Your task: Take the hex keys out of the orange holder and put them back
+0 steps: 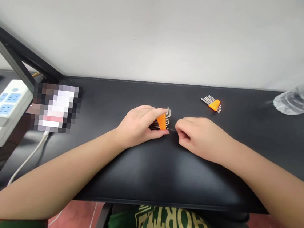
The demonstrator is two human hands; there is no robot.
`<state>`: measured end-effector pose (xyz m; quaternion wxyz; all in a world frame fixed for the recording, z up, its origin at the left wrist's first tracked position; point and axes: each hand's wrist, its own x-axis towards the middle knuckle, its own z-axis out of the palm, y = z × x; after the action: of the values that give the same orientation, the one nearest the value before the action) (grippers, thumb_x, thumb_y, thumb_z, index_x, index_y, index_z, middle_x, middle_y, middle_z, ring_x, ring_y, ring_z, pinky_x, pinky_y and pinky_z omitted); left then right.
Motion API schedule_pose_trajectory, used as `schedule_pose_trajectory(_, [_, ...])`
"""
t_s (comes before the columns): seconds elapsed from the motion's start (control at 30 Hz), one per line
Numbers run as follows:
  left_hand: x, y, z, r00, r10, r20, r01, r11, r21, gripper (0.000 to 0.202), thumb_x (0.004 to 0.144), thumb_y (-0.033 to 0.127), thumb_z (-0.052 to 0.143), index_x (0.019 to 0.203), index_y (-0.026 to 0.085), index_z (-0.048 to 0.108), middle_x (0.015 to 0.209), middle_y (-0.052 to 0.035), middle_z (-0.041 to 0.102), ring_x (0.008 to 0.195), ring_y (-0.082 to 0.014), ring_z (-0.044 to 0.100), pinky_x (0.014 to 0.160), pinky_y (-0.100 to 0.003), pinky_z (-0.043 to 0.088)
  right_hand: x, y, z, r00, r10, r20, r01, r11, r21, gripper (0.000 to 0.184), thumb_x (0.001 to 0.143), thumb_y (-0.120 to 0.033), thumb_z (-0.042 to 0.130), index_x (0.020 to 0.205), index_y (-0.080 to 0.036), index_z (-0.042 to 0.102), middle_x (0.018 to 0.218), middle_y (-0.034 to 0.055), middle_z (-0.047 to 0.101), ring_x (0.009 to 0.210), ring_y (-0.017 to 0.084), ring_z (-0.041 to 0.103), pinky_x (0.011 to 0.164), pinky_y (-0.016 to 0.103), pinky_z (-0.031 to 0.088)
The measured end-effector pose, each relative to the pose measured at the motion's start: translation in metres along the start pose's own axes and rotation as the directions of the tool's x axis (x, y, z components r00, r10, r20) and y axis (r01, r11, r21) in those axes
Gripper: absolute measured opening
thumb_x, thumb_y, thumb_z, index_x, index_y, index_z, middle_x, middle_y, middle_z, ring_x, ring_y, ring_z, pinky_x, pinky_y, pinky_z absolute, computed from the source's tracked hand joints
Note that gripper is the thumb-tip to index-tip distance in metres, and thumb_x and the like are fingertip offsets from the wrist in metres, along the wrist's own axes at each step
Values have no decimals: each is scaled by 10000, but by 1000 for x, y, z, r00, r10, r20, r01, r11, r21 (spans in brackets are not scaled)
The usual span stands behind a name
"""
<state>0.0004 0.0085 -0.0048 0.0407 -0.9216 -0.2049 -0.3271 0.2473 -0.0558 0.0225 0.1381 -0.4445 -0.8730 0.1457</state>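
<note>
- Head view: the left hand's (139,126) grip is clamped on an orange holder (161,122) of hex keys (168,111) over the middle of the worktop (155,180), held across opposite edges, apparently to keep it steady.
- The right hand (200,137), just beside it, has its grip together on what looks like a thin key (171,129), pinched probably because it is so slim.
- A second key set (215,105) lies farther back, perhaps leaving both hands room.

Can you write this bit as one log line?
left hand: holding orange-clipped hex key set | right hand: pinching thin metal rod | black table: second hex key set behind
</note>
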Motion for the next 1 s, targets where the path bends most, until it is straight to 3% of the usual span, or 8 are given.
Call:
schedule_pose_trajectory(0.23, [0, 1, 0, 1000, 19, -7, -18, 1000, 4, 609, 886, 513, 783, 1348, 187, 558, 987, -79, 786, 868, -207, 764, 879, -343, 620, -1, 3, 5, 999, -34, 8, 35, 996, -80, 129, 952, -126, 536, 840, -179, 572, 810, 30, 597, 680, 149, 531, 648, 290, 317])
schedule_pose_trajectory(0.37, [-1, 0, 1, 1000, 30, 2, -30, 1000, 8, 596, 896, 519, 770, 1339, 183, 555, 968, -74, 782, 863, -204, 762, 877, -344, 620, -5, -1, 3, 998, -61, -13, 57, 975, -215, 135, 971, -130, 533, 861, -170, 600, 786, 24, 551, 590, 135, 413, 582, 299, 261])
schedule_pose_trajectory(0.5, [-1, 1, 2, 999, 30, 19, -30, 1000, 3, 571, 905, 491, 769, 1333, 180, 556, 948, -67, 781, 830, -196, 755, 873, -345, 619, -8, -3, 3, 983, -169, -77, 134, 934, -330, 210, 973, -66, 470, 867, -162, 624, 827, 46, 564, 609, 145, 394, 557, 306, 232])
schedule_pose_trajectory(0.67, [-2, 4, 3, 998, -17, 56, 20, 999, -43, 510, 939, 435, 722, 1357, 191, 561, 1021, -76, 785, 876, -195, 761, 892, -343, 612, -2, 2, 15, 930, -325, -172, 283, 931, -232, 266, 1060, -150, 431, 931, -167, 663, 895, 52, 649, 737, 160, 533, 616, 287, 356])
schedule_pose_trajectory(0.87, [-4, 4, 1, 994, -93, 50, 96, 994, -59, 591, 896, 515, 769, 1357, 199, 576, 1098, -90, 780, 896, -192, 757, 883, -317, 602, 5, 13, 27, 907, -277, -316, 278, 960, -44, 243, 1082, -206, 473, 1003, -181, 702, 946, 41, 744, 798, 142, 656, 675, 268, 458])
schedule_pose_trajectory(1.0, [-2, 1, 1, 998, -18, 57, 22, 996, -82, 540, 948, 458, 725, 1409, 229, 561, 1091, -68, 781, 935, -184, 753, 898, -312, 589, 8, 18, 31, 882, -280, -378, 301, 954, -4, 228, 1062, -185, 512, 997, -189, 731, 958, 40, 771, 806, 142, 702, 673, 266, 501])
